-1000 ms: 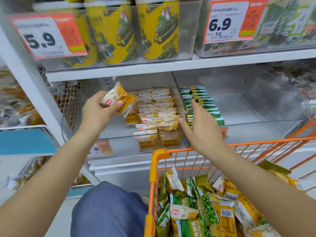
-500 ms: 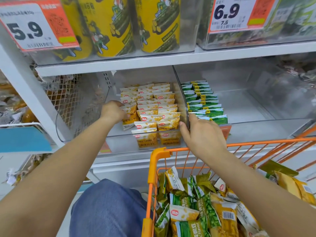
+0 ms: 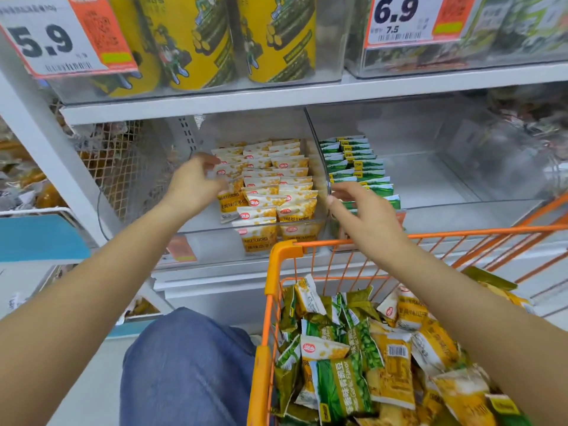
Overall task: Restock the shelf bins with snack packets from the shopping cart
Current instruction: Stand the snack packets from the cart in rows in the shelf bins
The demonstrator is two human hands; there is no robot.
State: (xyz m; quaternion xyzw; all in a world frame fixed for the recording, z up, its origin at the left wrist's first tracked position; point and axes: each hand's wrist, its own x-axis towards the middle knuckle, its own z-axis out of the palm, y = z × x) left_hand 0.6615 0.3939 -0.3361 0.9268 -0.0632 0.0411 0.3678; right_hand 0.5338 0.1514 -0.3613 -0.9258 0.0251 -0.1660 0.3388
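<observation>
Hard to see a few things: your left hand (image 3: 196, 182) is motion-blurred, esp. the fingertips, so you can't tell if they touch the packs. The clear bins' walls barely show, only glints. Price tags up top are cut off by the frame edge, and the fine print on the packs is unreadable.

Left hand: up at the left edge of the yellow packets (image 3: 270, 192) in the left bin (image 3: 215, 232), fingers loosely spread, nothing in it as far as you can see. Fingertips sit at or just over the left row; contact unclear.

Right hand (image 3: 365, 222): fingers relaxed, slightly bent, spread apart, holding nothing. It hovers just in front of the clear divider (image 3: 322, 167) between the 2 bins, fingertips near the front green packets (image 3: 359, 167); it covers the nearest green packs, so you can't tell if there's contact.

Your hands are apart, one each side of the yellow stack.

Stock: yellow packs stand in 3 rows in the left bin, fronts leaning fwd. Green ones form 1 row along the left side of the right bin (image 3: 461, 210), rest of that bin bare.

Orange cart (image 3: 282, 253) sits below right, against the shelf, w/ a mixed heap of loose packets (image 3: 362, 358), green and yellow. Your right forearm crosses over it. Your blue-clad knee (image 3: 187, 364) is left of the cart
</observation>
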